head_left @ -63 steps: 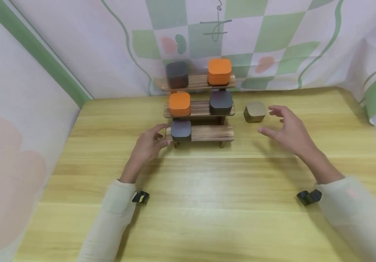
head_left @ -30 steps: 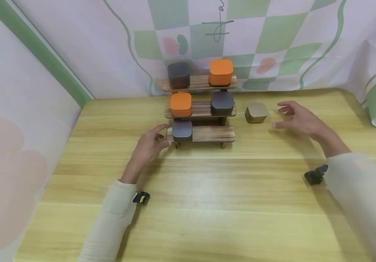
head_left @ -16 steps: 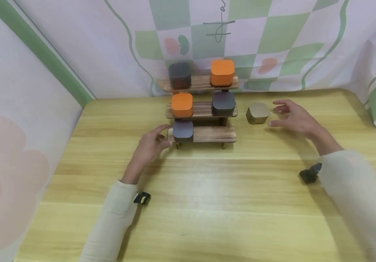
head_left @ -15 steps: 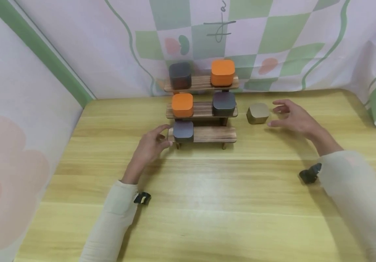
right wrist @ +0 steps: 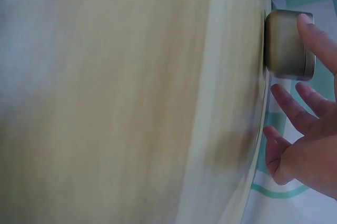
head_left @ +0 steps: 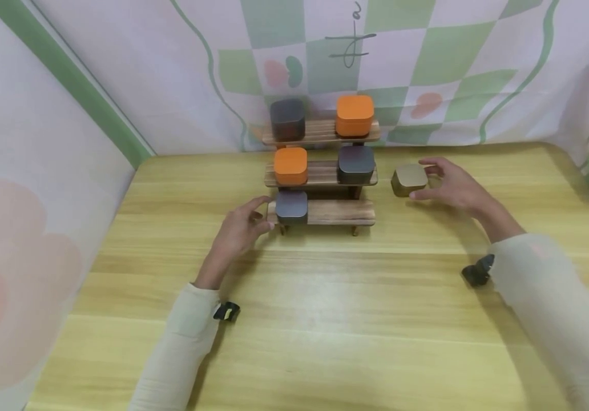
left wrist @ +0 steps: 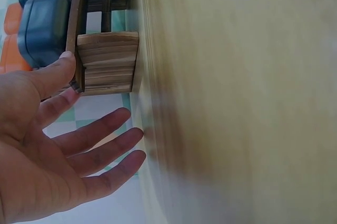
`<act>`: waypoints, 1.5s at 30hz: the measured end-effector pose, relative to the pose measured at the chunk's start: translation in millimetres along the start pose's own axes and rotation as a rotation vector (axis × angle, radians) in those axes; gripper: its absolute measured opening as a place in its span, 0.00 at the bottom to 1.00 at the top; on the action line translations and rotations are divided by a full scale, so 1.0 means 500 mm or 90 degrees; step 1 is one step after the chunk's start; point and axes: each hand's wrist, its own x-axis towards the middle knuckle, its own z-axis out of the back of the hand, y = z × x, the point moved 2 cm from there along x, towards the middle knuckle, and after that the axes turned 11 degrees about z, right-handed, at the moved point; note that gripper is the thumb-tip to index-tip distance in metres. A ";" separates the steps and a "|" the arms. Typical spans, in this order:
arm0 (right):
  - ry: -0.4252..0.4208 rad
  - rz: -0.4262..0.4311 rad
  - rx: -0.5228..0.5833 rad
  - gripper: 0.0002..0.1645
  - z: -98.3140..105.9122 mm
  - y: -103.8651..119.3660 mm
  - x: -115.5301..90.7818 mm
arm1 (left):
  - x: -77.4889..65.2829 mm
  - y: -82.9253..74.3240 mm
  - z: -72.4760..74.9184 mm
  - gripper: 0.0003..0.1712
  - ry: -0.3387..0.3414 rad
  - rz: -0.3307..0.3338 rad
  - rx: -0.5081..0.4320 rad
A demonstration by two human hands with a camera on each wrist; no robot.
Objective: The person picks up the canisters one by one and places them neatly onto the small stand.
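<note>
My left hand (head_left: 238,233) holds the left end of the lowest shelf of a three-tier wooden stand (head_left: 341,212) between thumb and index finger; its other fingers are spread in the left wrist view. A dark square tin (head_left: 291,206) sits on that shelf beside the hand. My right hand (head_left: 454,185) is at the right side of a gold square tin (head_left: 410,177) on the table. Its thumb is by the tin's front corner and its index finger by the back corner. The right wrist view shows the thumb overlapping the tin, other fingers apart; firm contact is unclear.
On the middle shelf stand an orange tin (head_left: 291,165) and a dark tin (head_left: 356,164). The top shelf bears a dark tin (head_left: 287,120) and an orange tin (head_left: 354,116). A patterned cloth (head_left: 335,63) hangs behind the wooden table (head_left: 315,319).
My right hand first drew back to the right from the gold tin, then came left to it again. The left hand has stayed at the shelf end. The view has shifted slightly.
</note>
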 end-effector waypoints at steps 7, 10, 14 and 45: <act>-0.025 -0.007 -0.013 0.56 -0.011 0.009 0.007 | -0.002 0.000 -0.001 0.34 0.001 -0.013 0.000; -0.037 -0.012 -0.032 0.54 -0.014 0.011 0.009 | -0.002 0.000 -0.001 0.34 0.002 -0.012 0.002; -0.053 -0.024 -0.048 0.52 -0.018 0.012 0.011 | -0.001 0.002 0.000 0.34 0.002 -0.010 0.001; -0.149 0.054 -0.098 0.48 -0.073 0.137 -0.093 | 0.001 0.005 0.003 0.34 -0.001 -0.018 0.008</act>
